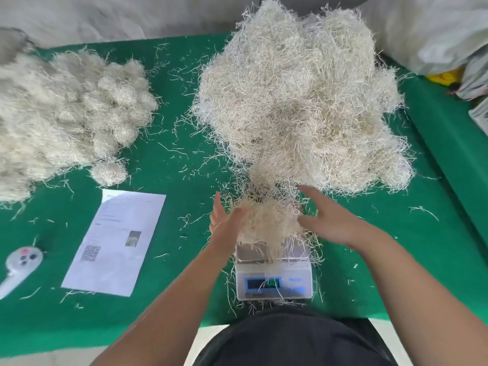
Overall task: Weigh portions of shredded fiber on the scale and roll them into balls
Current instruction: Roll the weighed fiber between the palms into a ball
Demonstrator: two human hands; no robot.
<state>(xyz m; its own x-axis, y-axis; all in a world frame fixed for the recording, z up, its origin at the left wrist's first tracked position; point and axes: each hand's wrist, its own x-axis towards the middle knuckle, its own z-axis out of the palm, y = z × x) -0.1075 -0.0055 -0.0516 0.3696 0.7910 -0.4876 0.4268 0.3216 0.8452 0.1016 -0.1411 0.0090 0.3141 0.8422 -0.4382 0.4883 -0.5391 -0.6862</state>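
Pale shredded fiber clump sat atop the small white digital scale at lower centre; my left hand and right hand, fingers spread, cupped its sides.

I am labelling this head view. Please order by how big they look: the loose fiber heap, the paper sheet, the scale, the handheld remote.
1. Loose fiber heap, by far the largest.
2. Paper sheet.
3. Scale; partly hidden under fiber, so its place against the sheet is unsure.
4. Handheld remote, smallest.
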